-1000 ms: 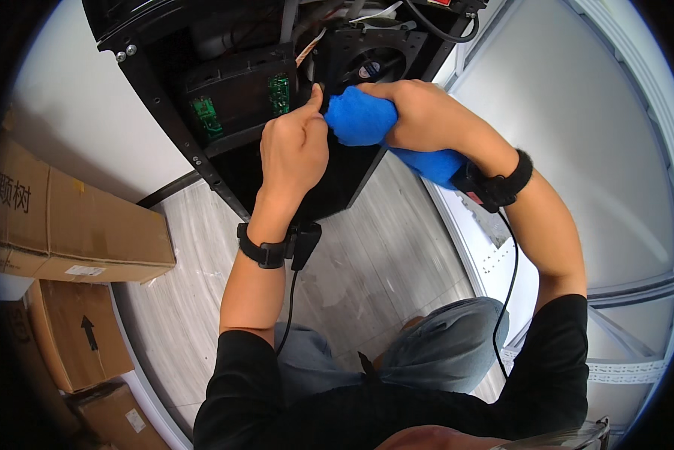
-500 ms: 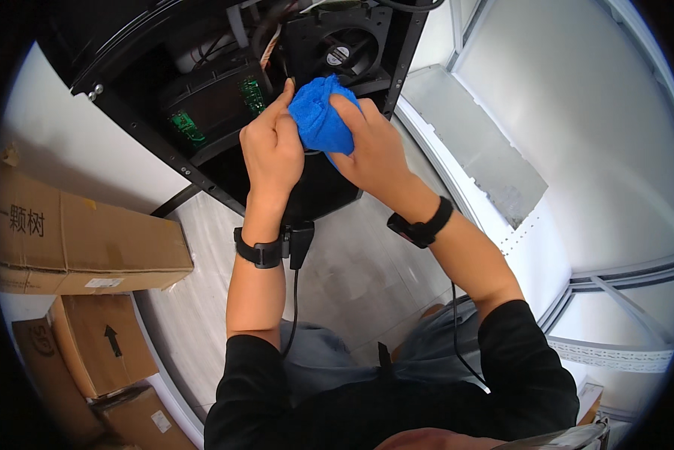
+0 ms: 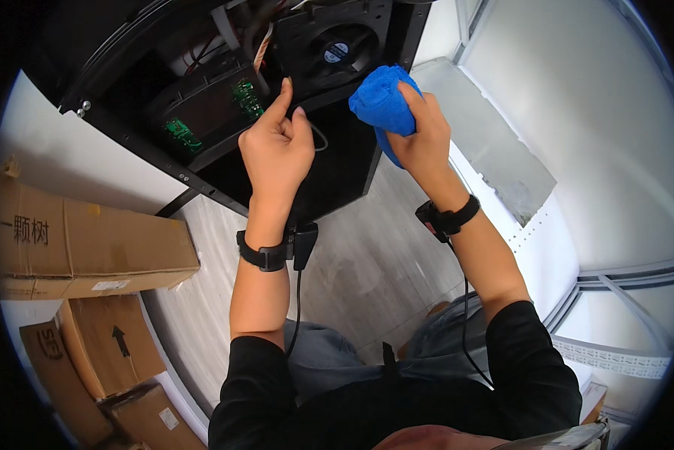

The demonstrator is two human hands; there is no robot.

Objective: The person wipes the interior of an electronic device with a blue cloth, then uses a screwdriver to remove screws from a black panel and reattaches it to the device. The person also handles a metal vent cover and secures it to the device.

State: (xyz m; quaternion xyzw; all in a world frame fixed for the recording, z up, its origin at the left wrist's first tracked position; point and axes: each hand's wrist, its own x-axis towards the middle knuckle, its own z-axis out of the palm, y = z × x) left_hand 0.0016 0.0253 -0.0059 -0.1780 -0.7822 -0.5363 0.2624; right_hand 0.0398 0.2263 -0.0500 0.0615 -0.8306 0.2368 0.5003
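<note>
A crumpled blue cloth (image 3: 386, 101) is bunched in my right hand (image 3: 421, 135), whose fingers are wrapped round it. It hangs to the right of the fan (image 3: 337, 51), near the right edge of a black, open-sided cabinet (image 3: 337, 169). My left hand (image 3: 277, 150) is in front of the cabinet, below the fan. Its index finger points up and its thumb stands apart, while the other fingers curl toward the palm. No object shows in it. Green circuit boards (image 3: 245, 97) lie left of that hand, and a thin grey cable (image 3: 320, 137) curves out beside it.
Cardboard boxes (image 3: 127, 247) are stacked at the left. A grey metal panel (image 3: 494, 150) lies on the white surface at the right. Black wrist straps (image 3: 266, 257) with cables (image 3: 298, 315) sit on both my arms, above the wood-look floor (image 3: 359, 262).
My right hand has moved right with the blue cloth, away from my left hand. The left hand, once against the cloth, is now apart from it in nearly the same place.
</note>
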